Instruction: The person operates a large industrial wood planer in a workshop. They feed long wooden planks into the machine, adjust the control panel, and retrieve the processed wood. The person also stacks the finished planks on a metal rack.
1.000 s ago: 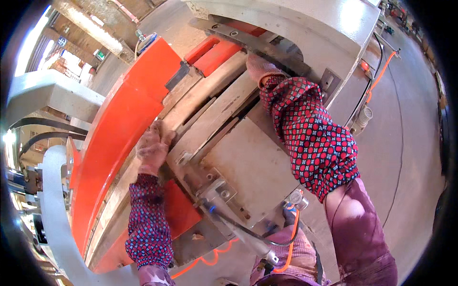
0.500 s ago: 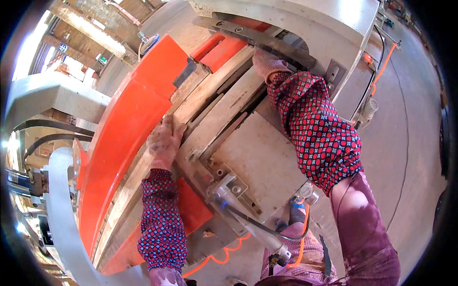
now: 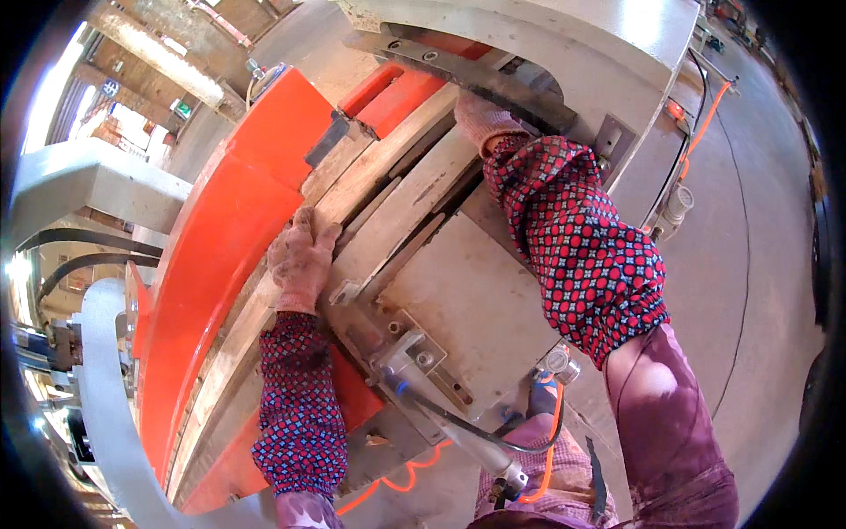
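Observation:
My left hand (image 3: 298, 264), in a soiled pinkish glove, lies on a long curved wooden strip (image 3: 366, 189), its thumb apart from the fingers. The strip runs beside a large orange curved press plate (image 3: 238, 198). My right hand (image 3: 485, 119), gloved too, reaches beneath a dark metal bar (image 3: 476, 79) at the far end of the wood. Its fingers are hidden there, so what they hold cannot be seen. A second pale strip (image 3: 414, 198) lies nearer me, along a grey machine plate (image 3: 458, 304).
A pneumatic cylinder (image 3: 449, 428) with a black hose juts toward me. Orange air tubing (image 3: 401, 480) coils below. The grey machine housing (image 3: 608, 44) overhangs the far right. At left stands a curved white frame arm (image 3: 110, 379). A cable lies across the floor (image 3: 705, 291).
The view has shifted a little. My left hand's fingers look more bent on the wood than before. My right hand stays beneath the bar.

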